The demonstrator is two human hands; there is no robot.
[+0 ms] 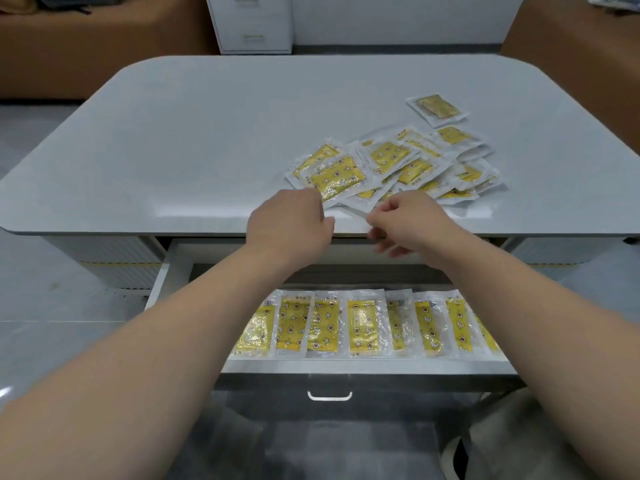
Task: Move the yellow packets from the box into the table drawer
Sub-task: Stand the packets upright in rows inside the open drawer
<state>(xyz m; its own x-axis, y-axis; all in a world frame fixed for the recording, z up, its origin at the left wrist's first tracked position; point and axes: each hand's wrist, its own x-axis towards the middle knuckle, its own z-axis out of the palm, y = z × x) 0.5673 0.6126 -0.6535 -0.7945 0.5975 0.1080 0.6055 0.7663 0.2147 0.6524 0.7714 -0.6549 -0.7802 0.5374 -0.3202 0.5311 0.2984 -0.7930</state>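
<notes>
Left hand [291,223] and right hand [405,220], fingers curled at the near edge of the loose pile of yellow, clear-wrapped plastic packets [391,168] on the grey counter [207,133] — grip indiscernible — should peel off one packet by its seam, extending the row [360,327] in the open white drawer [346,368] below.

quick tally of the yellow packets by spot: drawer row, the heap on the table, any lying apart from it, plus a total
drawer row: 8
lone packet beyond the heap: 1
heap on the table: too overlapped to count
total: 9 counted, plus the heap
</notes>
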